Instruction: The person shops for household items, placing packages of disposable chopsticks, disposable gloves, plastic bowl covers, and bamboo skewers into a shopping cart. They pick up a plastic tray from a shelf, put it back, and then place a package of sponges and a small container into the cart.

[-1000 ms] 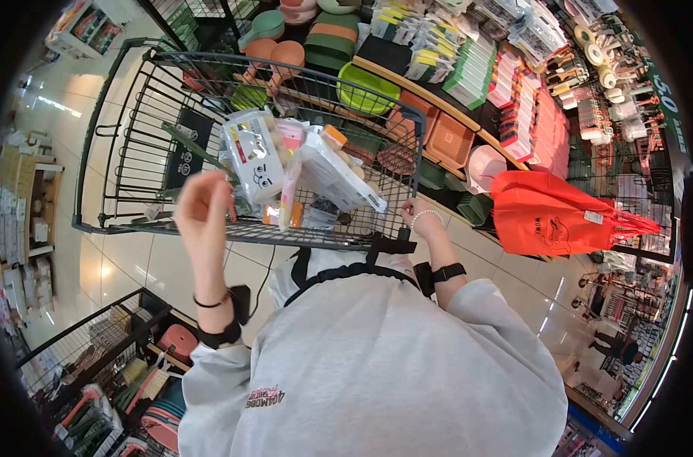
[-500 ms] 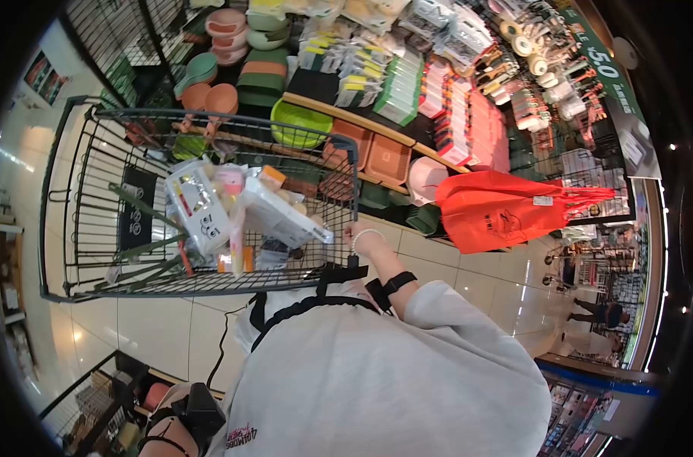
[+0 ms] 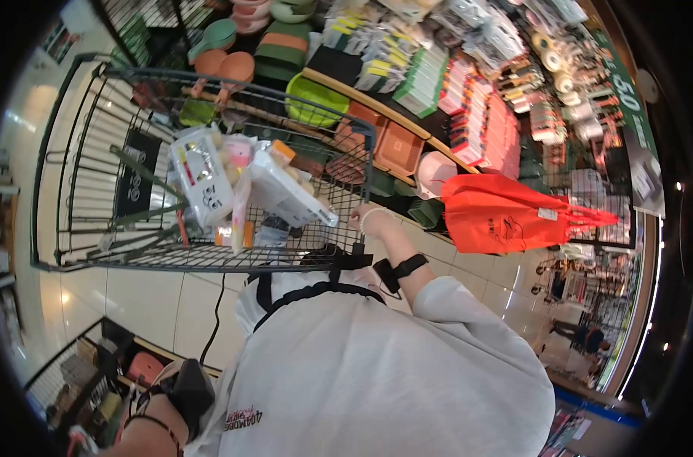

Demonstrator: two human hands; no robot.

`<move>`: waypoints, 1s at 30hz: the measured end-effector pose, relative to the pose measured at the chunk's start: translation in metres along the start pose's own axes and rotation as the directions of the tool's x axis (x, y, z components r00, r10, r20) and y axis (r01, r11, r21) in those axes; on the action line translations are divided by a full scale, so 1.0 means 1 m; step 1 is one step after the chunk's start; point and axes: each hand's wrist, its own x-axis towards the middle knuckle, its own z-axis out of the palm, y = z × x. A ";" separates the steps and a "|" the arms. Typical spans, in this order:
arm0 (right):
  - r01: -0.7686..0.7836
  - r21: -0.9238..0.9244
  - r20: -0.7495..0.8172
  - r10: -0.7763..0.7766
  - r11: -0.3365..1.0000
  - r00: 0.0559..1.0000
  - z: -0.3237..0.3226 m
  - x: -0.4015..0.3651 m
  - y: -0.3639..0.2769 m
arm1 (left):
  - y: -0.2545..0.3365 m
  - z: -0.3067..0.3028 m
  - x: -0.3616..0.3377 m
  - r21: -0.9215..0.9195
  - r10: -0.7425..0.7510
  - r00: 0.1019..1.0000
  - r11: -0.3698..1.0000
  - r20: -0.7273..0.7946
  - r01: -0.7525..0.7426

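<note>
My right hand (image 3: 371, 218), with a pearl bracelet at the wrist, is closed at the right end of the dark wire shopping cart (image 3: 201, 268), its fingers curled at the bar there. Inside the cart lie a white pack with a printed face (image 3: 201, 179), a second white package (image 3: 289, 186), a pink item (image 3: 240, 151) and small orange boxes. At the lower left my left forearm (image 3: 152, 434) shows dark bands and a black device (image 3: 190, 390); the left hand itself is out of sight beyond the edge.
Shelves beyond the cart hold green bowls (image 3: 316, 99), brown baskets (image 3: 400, 150) and boxed goods (image 3: 468, 114). A red bag (image 3: 506, 217) hangs at the right. Another display rack (image 3: 80, 373) stands at the lower left. A person (image 3: 582, 335) is far off at right.
The view has shifted, so the shelves sit further right and the cart's near side higher. My right hand stays at the cart's end. The left forearm has moved further toward the lower left.
</note>
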 end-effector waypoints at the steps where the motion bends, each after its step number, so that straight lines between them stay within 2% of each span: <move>1: 0.014 -0.094 -0.026 -0.016 0.996 1.000 -0.012 0.007 -0.008 | 0.001 -0.008 -0.008 0.026 -0.039 0.998 0.999 -0.042 0.041; 2: 0.025 -0.183 -0.054 -0.036 0.983 0.998 -0.022 0.016 -0.016 | -0.009 -0.013 -0.021 -0.220 -0.119 0.971 0.973 -0.207 0.072; 3: 0.049 -0.233 -0.043 -0.061 0.971 0.997 -0.034 0.028 -0.022 | -0.030 -0.016 -0.046 -0.455 -0.226 0.912 0.889 -0.343 0.049; 4: 0.072 -0.282 -0.033 -0.084 0.957 0.996 -0.045 0.044 -0.029 | -0.059 -0.020 -0.095 -0.112 -0.312 0.779 0.947 -0.544 0.301; 5: 0.075 -0.349 -0.018 -0.086 0.934 0.996 -0.054 0.065 -0.038 | -0.086 -0.024 -0.129 0.182 -0.273 0.614 0.798 -0.741 0.574; 6: 0.079 -0.415 -0.002 -0.088 0.906 0.996 -0.061 0.085 -0.049 | -0.114 -0.010 -0.108 0.274 -0.582 0.644 0.599 -0.496 0.753; 7: 0.096 -0.426 0.012 -0.100 0.900 0.995 -0.066 0.104 -0.060 | -0.141 -0.016 -0.138 0.344 -0.715 0.505 0.376 -0.484 0.861; 8: 0.174 -0.493 0.007 -0.197 0.852 0.980 -0.068 0.122 -0.073 | -0.164 -0.019 -0.169 0.573 -0.696 0.580 0.289 -0.424 0.767; 9: 0.248 -0.556 0.006 -0.295 0.793 0.956 -0.068 0.140 -0.086 | -0.175 -0.021 -0.206 0.559 -0.743 0.496 0.200 -0.449 0.805; 12: 0.336 -0.641 0.079 -0.376 0.690 0.923 -0.053 0.197 -0.117 | -0.181 -0.014 -0.271 0.461 -0.798 0.234 -0.061 -0.555 0.885; 14: 0.377 -0.655 0.109 -0.411 0.655 0.905 -0.034 0.241 -0.129 | -0.177 -0.009 -0.296 0.682 -0.815 0.252 -0.221 -0.522 0.698; 15: 0.398 -0.669 0.126 -0.431 0.628 0.893 -0.022 0.263 -0.131 | -0.180 -0.007 -0.301 0.680 -0.810 0.244 -0.239 -0.533 0.693; 17: 0.419 -0.672 0.139 -0.452 0.611 0.881 0.002 0.310 -0.130 | -0.185 -0.005 -0.303 0.738 -0.738 0.403 -0.187 -0.541 0.648; 18: 0.434 -0.663 0.152 -0.458 0.610 0.876 0.007 0.328 -0.130 | -0.189 -0.006 -0.303 0.738 -0.739 0.393 -0.204 -0.547 0.643; 20: 0.350 -0.677 0.099 -0.391 0.647 0.915 0.018 0.358 -0.119 | -0.192 -0.007 -0.299 0.784 -0.754 0.412 -0.214 -0.511 0.582; 23: 0.473 -0.637 0.310 -0.359 0.609 0.880 0.013 0.391 -0.112 | -0.196 -0.007 -0.294 0.784 -0.755 0.391 -0.254 -0.527 0.567; 27: 0.417 -0.715 0.300 -0.292 0.561 0.908 0.018 0.390 -0.116 | -0.199 -0.006 -0.300 0.789 -0.743 0.399 -0.277 -0.537 0.548; 29: 0.277 -0.559 0.222 -0.180 0.782 0.958 0.071 0.472 -0.076 | -0.200 -0.006 -0.300 0.792 -0.726 0.421 -0.281 -0.545 0.542; 30: 0.195 -0.462 0.182 -0.123 0.865 0.976 0.056 0.443 -0.099 | -0.200 -0.005 -0.300 0.795 -0.721 0.429 -0.282 -0.545 0.537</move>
